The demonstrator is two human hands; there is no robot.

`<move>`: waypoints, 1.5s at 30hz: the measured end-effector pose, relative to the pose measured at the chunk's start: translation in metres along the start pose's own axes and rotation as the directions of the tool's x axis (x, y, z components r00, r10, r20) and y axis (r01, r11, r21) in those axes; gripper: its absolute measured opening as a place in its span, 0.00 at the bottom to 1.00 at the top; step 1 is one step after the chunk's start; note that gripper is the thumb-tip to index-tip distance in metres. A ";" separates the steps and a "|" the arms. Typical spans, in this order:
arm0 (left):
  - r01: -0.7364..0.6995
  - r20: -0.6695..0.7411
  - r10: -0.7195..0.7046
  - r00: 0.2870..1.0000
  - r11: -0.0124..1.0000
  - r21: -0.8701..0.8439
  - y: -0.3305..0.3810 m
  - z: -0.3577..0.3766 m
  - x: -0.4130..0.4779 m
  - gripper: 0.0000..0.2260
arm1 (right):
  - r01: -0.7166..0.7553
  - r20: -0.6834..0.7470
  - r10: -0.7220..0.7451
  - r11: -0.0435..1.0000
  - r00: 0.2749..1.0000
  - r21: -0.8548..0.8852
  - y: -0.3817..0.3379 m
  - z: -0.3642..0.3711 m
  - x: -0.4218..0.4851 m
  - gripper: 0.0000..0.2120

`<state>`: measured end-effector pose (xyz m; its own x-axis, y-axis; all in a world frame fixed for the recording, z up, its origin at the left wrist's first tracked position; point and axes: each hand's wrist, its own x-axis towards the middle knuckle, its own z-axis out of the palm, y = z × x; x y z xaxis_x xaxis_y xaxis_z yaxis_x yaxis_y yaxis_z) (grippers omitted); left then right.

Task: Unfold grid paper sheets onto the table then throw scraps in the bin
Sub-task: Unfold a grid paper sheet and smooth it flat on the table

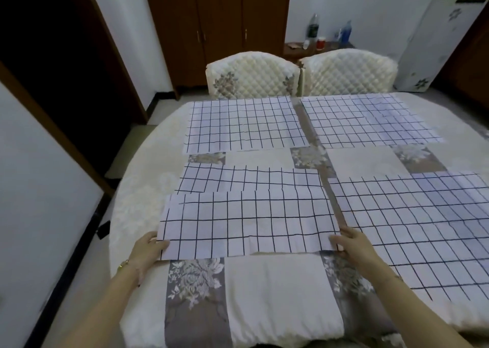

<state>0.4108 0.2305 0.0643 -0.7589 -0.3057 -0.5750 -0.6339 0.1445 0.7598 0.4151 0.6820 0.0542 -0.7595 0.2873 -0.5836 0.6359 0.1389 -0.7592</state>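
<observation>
Evidently well into the unfolding, going by the head view. Working on the near-left white paper sheet with dark grid lines (248,220), lying on the round, cloth-covered tabletop patterned in cream and grey floral patches (277,294). Left hand (148,249) at that sheet's near left corner, fingers curled over the edge and pinching it. Right hand (353,244) at the near right corner, fingers bent onto the paper and gripping likewise, thumb hidden. Near edge of the sheet a little raised off the tabletop between the two hands, so not yet fully laid down. Overlapping the near strip of a second grid sheet just behind it (248,181), only partly showing.

Already spread flat: the far-left grid sheet (243,125); the far-right grid sheet (370,120), seemingly two offset layers; and the large near-right grid sheet (412,223), running toward the tabletop's right rim.

Left to do, as a judgement: settle and smooth the held sheet, perhaps sort out the overlap, then gather scraps. No scraps plainly visible and no bin in view, so disposal apparently not begun. Beyond the tabletop, a pair of cream quilted chairs (251,78) pushed in, with a brown wooden cabinet (217,17) against the wall behind.
</observation>
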 end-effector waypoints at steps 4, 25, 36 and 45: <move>0.018 0.011 -0.019 1.000 0.999 0.040 -0.020 -0.008 -0.016 0.09 | 0.038 -0.063 -0.048 0.989 0.997 -0.146 0.008 0.003 -0.025 0.17; -0.139 -0.052 0.239 0.970 0.713 0.688 -0.055 -0.013 -0.060 0.21 | 0.013 -0.200 -0.102 0.916 0.974 -0.400 0.061 0.000 -0.063 0.24; -0.591 0.446 0.529 0.722 0.137 0.795 -0.047 0.087 -0.044 0.20 | 0.228 -0.214 -0.561 0.613 0.800 -0.757 0.050 0.015 -0.062 0.16; -0.528 0.481 0.353 0.803 0.045 0.848 -0.072 0.091 -0.040 0.26 | 0.583 0.393 -0.543 0.234 0.742 -0.778 0.026 0.081 -0.024 0.26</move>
<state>0.4728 0.3180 0.0051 -0.9047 0.2582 -0.3389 0.2455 0.9660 0.0807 0.4387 0.6023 0.0257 -0.9628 -0.2344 -0.1345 -0.1872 0.9374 -0.2937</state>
